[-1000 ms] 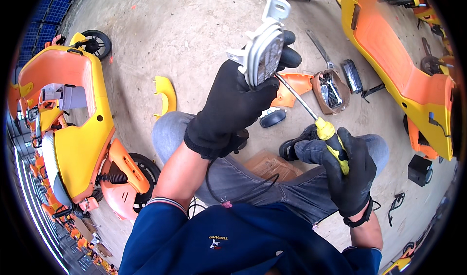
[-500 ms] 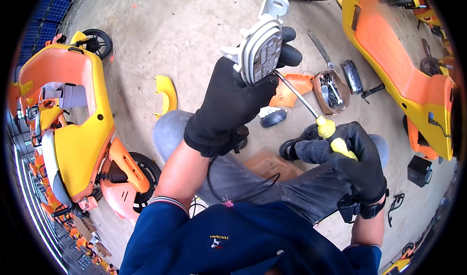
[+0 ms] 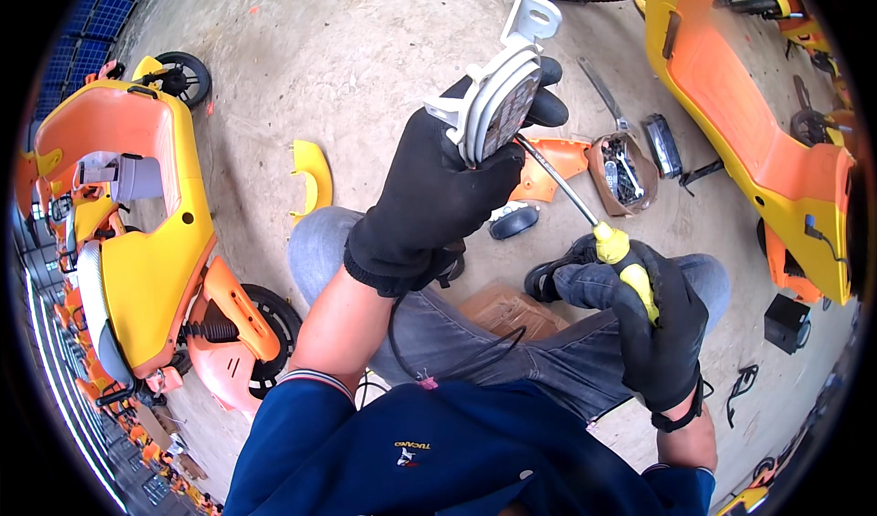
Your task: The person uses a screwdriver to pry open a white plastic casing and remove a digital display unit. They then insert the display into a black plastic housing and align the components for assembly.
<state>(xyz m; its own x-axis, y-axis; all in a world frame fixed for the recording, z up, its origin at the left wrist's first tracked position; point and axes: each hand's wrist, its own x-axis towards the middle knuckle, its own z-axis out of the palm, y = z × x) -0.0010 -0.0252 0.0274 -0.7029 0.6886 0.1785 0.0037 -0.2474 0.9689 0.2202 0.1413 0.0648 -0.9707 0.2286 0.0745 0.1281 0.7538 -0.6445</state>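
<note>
My left hand (image 3: 443,187), in a black glove, is closed around a white oval lamp (image 3: 498,100) with a ribbed rim and mounting tabs, held raised and tilted. A slotted bracket (image 3: 539,21) sticks up from its far end. My right hand (image 3: 662,324), also gloved in black, grips the yellow handle of a screwdriver (image 3: 571,194). Its metal shaft slants up and left to the lamp's lower edge beside my left thumb. Where the tip ends is hidden. Below my left wrist a black cable (image 3: 393,333) hangs across my lap.
An open bag of tools (image 3: 610,187), an orange panel (image 3: 553,164), a black box-shaped part (image 3: 662,144) and a yellow curved piece (image 3: 315,178) lie on the concrete floor. A cardboard box (image 3: 512,312) lies between my legs. Yellow-orange scooters stand left (image 3: 137,260) and right (image 3: 740,114).
The lamp has turned in my left hand, so its face shows more edge-on. My right hand has shifted slightly left and rolled round the screwdriver handle, which stands steeper.
</note>
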